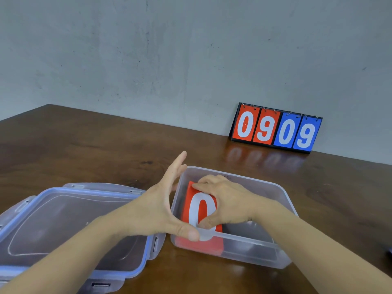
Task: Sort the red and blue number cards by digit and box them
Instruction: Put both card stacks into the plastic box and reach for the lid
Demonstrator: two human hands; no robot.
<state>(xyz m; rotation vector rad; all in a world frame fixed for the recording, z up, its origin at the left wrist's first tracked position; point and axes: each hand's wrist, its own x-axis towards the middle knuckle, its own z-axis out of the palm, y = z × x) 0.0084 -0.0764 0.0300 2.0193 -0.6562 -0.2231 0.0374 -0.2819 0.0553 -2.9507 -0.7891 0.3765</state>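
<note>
Plain indoor room — bare grey wall (148, 49), dark wooden table (84, 149).

The right hand (224, 198) covers the right side of the red card (199, 209), so only part of its white zero shows. The card's lower end is a blur behind the cloudy near wall of the box (244, 249). Whether more cards lie under it cannot be told. The thumb of the left hand (161, 209) hides a bit of the near rim. The lid (63, 209) runs off the left and bottom edges, and both forearms leave the picture at its lower corners. A dark thing (389, 252) at the right edge is cut off and cannot be made out.
</note>
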